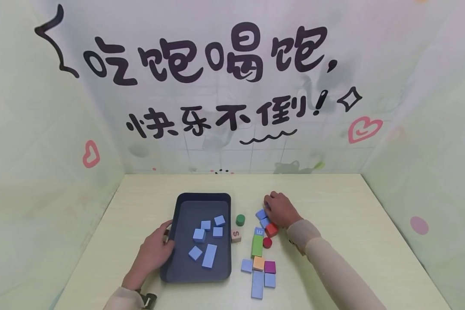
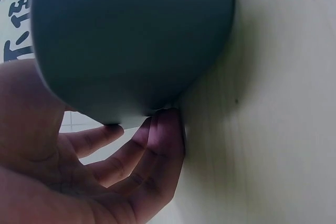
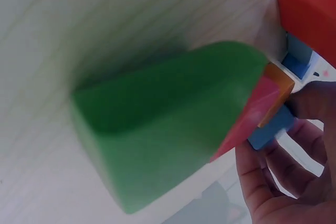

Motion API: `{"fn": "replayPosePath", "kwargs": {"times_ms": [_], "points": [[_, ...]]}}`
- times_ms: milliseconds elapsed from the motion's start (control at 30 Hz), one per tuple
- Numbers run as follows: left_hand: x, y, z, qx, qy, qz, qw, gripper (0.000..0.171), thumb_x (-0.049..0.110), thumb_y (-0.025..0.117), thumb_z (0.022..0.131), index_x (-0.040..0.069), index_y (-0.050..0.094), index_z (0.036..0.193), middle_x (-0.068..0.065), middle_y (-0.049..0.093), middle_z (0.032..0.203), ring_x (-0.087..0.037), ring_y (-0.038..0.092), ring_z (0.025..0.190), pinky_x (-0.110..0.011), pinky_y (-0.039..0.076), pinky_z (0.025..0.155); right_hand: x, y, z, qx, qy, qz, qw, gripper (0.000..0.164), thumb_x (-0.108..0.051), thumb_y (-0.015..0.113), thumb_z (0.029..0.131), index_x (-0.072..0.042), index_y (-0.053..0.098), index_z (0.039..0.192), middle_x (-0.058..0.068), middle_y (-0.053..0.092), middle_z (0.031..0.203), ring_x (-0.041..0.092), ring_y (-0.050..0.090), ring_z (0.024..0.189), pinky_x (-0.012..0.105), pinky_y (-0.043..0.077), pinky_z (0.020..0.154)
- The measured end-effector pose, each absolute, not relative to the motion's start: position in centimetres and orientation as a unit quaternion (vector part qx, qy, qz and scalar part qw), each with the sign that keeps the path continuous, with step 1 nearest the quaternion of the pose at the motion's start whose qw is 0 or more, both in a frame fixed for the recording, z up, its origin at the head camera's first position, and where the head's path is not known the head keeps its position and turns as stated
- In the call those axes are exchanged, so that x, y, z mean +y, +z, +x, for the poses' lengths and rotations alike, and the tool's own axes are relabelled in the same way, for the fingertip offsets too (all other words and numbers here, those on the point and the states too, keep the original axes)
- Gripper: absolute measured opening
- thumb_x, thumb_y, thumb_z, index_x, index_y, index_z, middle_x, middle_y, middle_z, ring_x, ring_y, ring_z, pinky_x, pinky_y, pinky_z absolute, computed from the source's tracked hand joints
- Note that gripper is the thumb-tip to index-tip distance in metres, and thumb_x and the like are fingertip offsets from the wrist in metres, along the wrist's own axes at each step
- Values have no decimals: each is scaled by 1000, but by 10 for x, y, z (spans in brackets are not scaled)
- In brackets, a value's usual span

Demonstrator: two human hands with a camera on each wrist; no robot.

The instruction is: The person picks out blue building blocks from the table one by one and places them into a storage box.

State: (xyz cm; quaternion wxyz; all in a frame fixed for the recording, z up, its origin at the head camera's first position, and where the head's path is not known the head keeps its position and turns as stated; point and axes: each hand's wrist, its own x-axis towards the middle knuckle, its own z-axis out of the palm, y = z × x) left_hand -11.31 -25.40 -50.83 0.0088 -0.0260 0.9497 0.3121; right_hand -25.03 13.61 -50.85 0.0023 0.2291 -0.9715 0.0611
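Observation:
My left hand (image 1: 154,250) grips the left side of a dark tray (image 1: 190,215), thumb up by the rim. In the left wrist view its fingers (image 2: 167,132) curl at the lower edge of the tray wall. Several light blue blocks, among them a long one (image 1: 209,256), lie in the tray. My right hand (image 1: 280,210) pinches a small blue block (image 3: 270,128) between thumb and fingers, mostly hidden by the hand in the head view. Close by are two blue blocks (image 1: 261,214) and a red block (image 1: 271,230).
Right of the tray stand a green cylinder (image 1: 240,220) and a pink letter block (image 1: 236,235). Nearer lie a green block (image 1: 257,246), red cylinder (image 1: 267,243), orange block (image 1: 258,263), purple block (image 1: 270,267) and long blue block (image 1: 257,284). Printed walls enclose the table (image 1: 333,193).

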Motion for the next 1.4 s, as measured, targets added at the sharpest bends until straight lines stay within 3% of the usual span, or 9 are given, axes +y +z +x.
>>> {"fn": "replayPosePath", "kwargs": {"times_ms": [233, 433, 733, 1133, 1400], "points": [[-254, -507, -114, 949, 313, -26, 8, 60, 11, 54, 90, 5, 40, 148, -17, 61, 121, -17, 52, 74, -34, 43, 60, 128, -501, -250, -967, 56, 246, 30, 19, -23, 52, 98, -12, 67, 98, -1, 54, 82, 19, 44, 76, 33, 40, 73], [-254, -508, -114, 949, 313, -24, 5, 60, 11, 54, 90, 5, 40, 148, -17, 61, 119, -17, 52, 72, -33, 42, 58, 113, -494, -244, -957, 59, 280, 53, 19, -23, 45, 96, -15, 57, 84, -3, 46, 74, 17, 41, 70, 31, 38, 67], [-253, -504, -113, 950, 312, -23, 5, 59, 9, 55, 90, 5, 41, 147, -17, 62, 119, -17, 52, 72, -34, 42, 59, 71, -485, -223, -937, 19, 343, 72, 20, -26, 44, 96, -16, 57, 86, -5, 47, 70, 14, 45, 67, 28, 41, 63], [-254, -506, -112, 949, 314, -22, 2, 59, 9, 55, 90, 5, 42, 147, -18, 61, 120, -17, 52, 73, -34, 43, 60, 15, -482, -169, -847, -8, 527, 63, 22, -30, 49, 97, -17, 66, 99, -8, 60, 85, 9, 49, 76, 22, 40, 67], [-254, -507, -111, 948, 317, -24, 2, 59, 9, 55, 90, 5, 41, 148, -18, 62, 120, -17, 52, 72, -34, 43, 59, 1, -491, -154, -818, -75, 570, 32, 26, -35, 47, 98, -19, 66, 108, -8, 65, 100, 8, 55, 89, 20, 44, 77]]}}
